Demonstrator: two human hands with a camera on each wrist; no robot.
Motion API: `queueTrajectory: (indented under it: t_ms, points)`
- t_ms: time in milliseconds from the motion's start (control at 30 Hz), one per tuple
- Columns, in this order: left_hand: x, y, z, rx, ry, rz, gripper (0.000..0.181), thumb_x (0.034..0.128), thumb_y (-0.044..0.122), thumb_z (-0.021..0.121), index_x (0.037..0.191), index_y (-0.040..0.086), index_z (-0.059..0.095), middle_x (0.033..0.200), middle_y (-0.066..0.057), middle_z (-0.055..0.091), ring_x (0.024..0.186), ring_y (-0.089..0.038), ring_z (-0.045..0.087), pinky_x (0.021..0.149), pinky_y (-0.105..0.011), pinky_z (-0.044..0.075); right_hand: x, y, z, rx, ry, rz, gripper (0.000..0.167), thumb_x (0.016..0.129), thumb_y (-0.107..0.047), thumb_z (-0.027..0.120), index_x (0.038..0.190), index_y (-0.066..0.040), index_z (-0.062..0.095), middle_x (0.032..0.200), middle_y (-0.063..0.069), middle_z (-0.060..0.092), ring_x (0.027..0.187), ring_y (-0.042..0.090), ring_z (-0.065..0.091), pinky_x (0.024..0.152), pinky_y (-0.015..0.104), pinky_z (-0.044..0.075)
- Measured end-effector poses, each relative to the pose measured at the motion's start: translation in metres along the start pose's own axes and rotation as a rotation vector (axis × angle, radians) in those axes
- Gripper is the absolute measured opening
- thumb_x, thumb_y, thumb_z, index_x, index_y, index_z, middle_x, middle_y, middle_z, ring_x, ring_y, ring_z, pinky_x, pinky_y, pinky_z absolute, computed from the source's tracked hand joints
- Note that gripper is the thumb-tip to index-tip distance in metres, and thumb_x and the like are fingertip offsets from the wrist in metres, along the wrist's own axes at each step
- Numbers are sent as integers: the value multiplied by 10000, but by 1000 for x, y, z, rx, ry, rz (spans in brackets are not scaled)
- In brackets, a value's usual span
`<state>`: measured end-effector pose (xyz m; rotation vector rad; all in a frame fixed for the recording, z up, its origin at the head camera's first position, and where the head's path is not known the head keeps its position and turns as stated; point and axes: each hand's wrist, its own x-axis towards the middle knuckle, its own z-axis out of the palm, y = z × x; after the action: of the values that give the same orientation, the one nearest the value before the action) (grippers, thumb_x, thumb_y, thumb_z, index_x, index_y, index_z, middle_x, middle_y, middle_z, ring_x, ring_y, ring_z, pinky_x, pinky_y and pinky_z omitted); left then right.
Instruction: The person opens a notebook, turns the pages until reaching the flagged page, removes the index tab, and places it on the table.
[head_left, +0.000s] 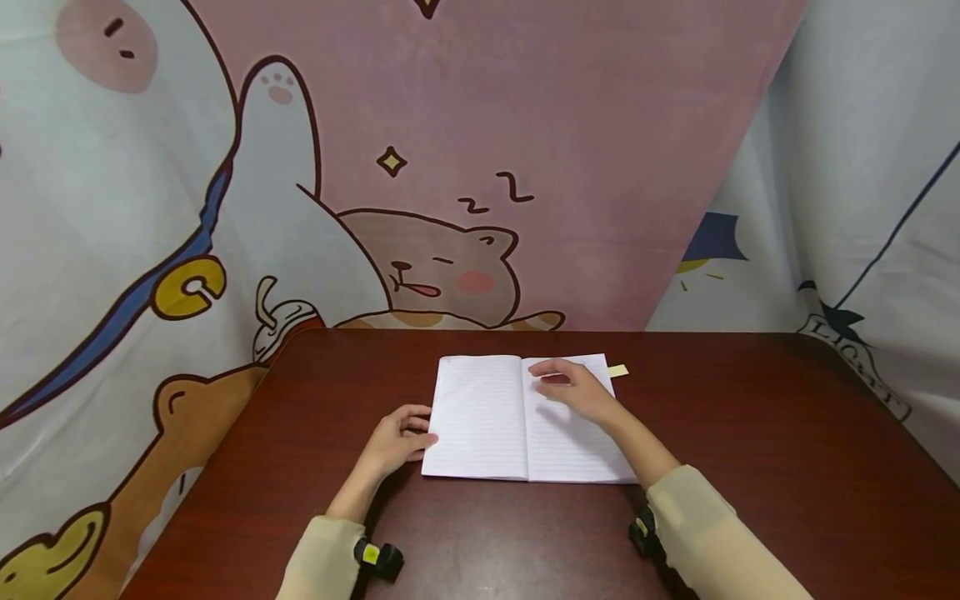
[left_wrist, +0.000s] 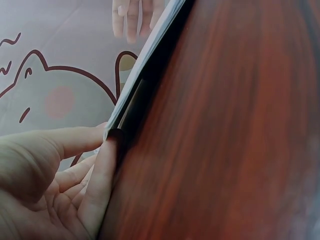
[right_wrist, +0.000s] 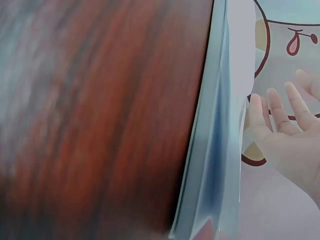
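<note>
An open lined notebook (head_left: 480, 417) lies on the dark wooden table, its two pages bare of writing as far as can be seen. My left hand (head_left: 393, 442) pinches the notebook's left edge, thumb on top; in the left wrist view the thumb and a finger of this hand (left_wrist: 65, 175) meet at the edge of the pages (left_wrist: 145, 55). Above the right page hovers my right hand (head_left: 573, 390), fingers relaxed and holding nothing. The right wrist view has that hand (right_wrist: 292, 130) with fingers spread beyond the notebook's edge (right_wrist: 210, 130).
A small yellow tab (head_left: 618, 370) sticks out at the notebook's upper right. Behind the reddish-brown table (head_left: 750, 433) hangs a pink and white cartoon cloth (head_left: 600, 150). Black wrist devices sit near both sleeves.
</note>
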<state>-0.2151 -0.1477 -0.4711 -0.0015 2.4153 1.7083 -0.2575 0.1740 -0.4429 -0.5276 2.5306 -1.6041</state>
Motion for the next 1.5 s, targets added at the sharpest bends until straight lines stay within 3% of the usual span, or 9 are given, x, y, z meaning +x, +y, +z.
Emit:
queueTrajectory:
  t_ms: [200, 500, 667, 933, 1100, 1300, 1500]
  points:
    - [-1, 1, 0, 8, 9, -2, 408, 879, 41, 731, 1267, 8, 611, 1068, -169, 672, 792, -136, 651, 703, -373, 611, -2, 3, -10, 30, 12, -16, 334, 967, -43, 603, 1262, 113, 579, 1288, 322, 589, 1164, 409, 621, 848, 204, 545]
    - [-2, 2, 2, 13, 23, 1, 387, 876, 30, 728, 1248, 13, 623, 1063, -168, 677, 789, -144, 647, 688, -358, 609, -10, 9, -29, 54, 103, 29, 329, 966, -52, 619, 1262, 90, 591, 1284, 308, 597, 1077, 325, 650, 883, 391, 589]
    - [-1, 2, 3, 18, 28, 9, 376, 881, 25, 721, 1244, 11, 625, 1066, -170, 679, 791, -143, 647, 678, -350, 609, -14, 12, -37, 71, 143, 37, 336, 965, -49, 619, 1266, 95, 583, 1285, 315, 588, 1062, 295, 655, 862, 276, 586]
    - [-1, 1, 2, 24, 26, 7, 367, 891, 37, 716, 1246, 18, 626, 1067, -166, 680, 790, -143, 646, 682, -353, 609, -19, 15, -46, 89, 178, 52, 354, 976, -72, 616, 1283, 97, 569, 1314, 309, 573, 977, 6, 626, 870, 231, 573]
    - [-2, 1, 2, 31, 31, 9, 355, 898, 40, 711, 1244, 26, 632, 1062, -161, 682, 790, -141, 642, 669, -342, 605, -22, 19, -52, 72, 195, 71, 369, 980, -97, 618, 1302, 76, 567, 1312, 287, 584, 952, -57, 594, 847, 180, 559]
    - [-1, 1, 3, 37, 37, 13, 350, 901, 40, 709, 1243, 34, 636, 1067, -160, 685, 792, -142, 638, 657, -333, 602, -26, 24, -58, 73, 213, 73, 402, 986, -143, 622, 1320, 71, 558, 1312, 292, 584, 953, -78, 595, 825, 149, 546]
    - [-2, 1, 2, 37, 32, 11, 353, 904, 47, 708, 1249, 38, 634, 1074, -160, 684, 797, -147, 641, 660, -340, 604, -28, 30, -63, 48, 239, 103, 400, 992, -158, 618, 1319, 64, 558, 1285, 282, 587, 976, 12, 623, 835, 186, 567]
